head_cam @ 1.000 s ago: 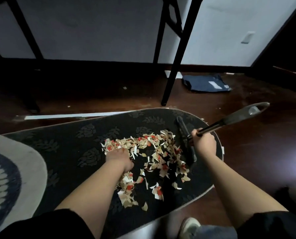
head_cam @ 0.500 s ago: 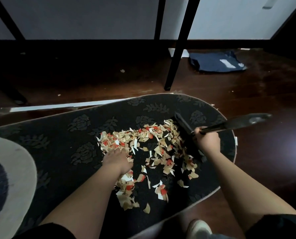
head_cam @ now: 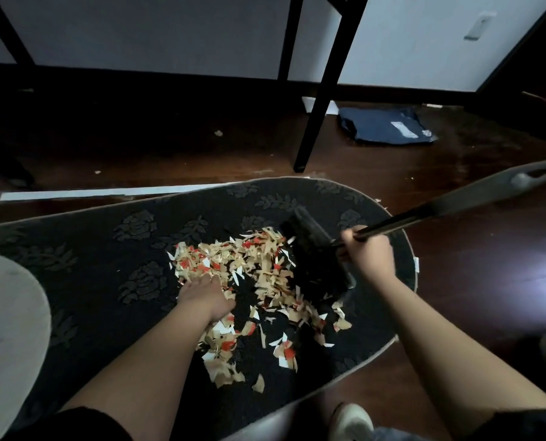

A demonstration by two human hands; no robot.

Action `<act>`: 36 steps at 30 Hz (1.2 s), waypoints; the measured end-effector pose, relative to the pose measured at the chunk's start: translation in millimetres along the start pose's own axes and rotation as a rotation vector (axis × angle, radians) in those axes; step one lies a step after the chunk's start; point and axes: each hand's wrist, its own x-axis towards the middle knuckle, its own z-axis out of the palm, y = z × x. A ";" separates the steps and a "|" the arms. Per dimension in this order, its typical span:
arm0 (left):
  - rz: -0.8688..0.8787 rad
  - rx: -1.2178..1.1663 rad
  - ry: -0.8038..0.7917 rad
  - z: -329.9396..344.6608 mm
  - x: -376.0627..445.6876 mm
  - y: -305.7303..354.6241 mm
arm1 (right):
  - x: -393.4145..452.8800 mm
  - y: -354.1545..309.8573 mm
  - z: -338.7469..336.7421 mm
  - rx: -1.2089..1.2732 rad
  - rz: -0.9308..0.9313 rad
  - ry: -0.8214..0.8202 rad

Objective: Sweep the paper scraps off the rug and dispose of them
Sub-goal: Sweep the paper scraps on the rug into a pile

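A heap of tan, red and white paper scraps (head_cam: 259,272) lies on the dark leaf-patterned rug (head_cam: 112,237). My right hand (head_cam: 368,253) is closed on the handle of a black brush (head_cam: 313,246), whose head rests against the right side of the heap. The grey handle end (head_cam: 500,187) sticks out to the upper right. My left hand (head_cam: 205,294) lies palm down on the left part of the heap, its fingers buried among the scraps, so I cannot tell whether it grips any.
A black furniture leg (head_cam: 316,122) stands on the dark wood floor just beyond the rug. A dark blue packet (head_cam: 386,125) lies by the wall. A pale round mat (head_cam: 7,316) overlaps the rug at left. My shoe (head_cam: 351,421) is near the bottom edge.
The brush head has moved left into the heap, pushing scraps toward my left hand. My left hand has stayed on the scraps. The view has shifted slightly.
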 end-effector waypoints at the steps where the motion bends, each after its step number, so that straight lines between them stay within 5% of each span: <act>1: 0.004 0.003 0.001 0.3 0.3 0.3 | 3.7 2.6 -3.9 -0.013 0.014 0.018; 16: -0.022 -0.008 0.007 13.5 12.1 -14.3 | -19.9 3.9 37.7 -0.031 -0.081 -0.176; 27: -0.020 -0.005 0.001 15.5 12.9 -13.8 | 11.6 -7.9 9.3 -0.135 0.035 0.083; 36: -0.051 -0.043 0.012 23.7 16.0 -39.7 | -17.1 -7.3 53.2 -0.035 0.018 -0.127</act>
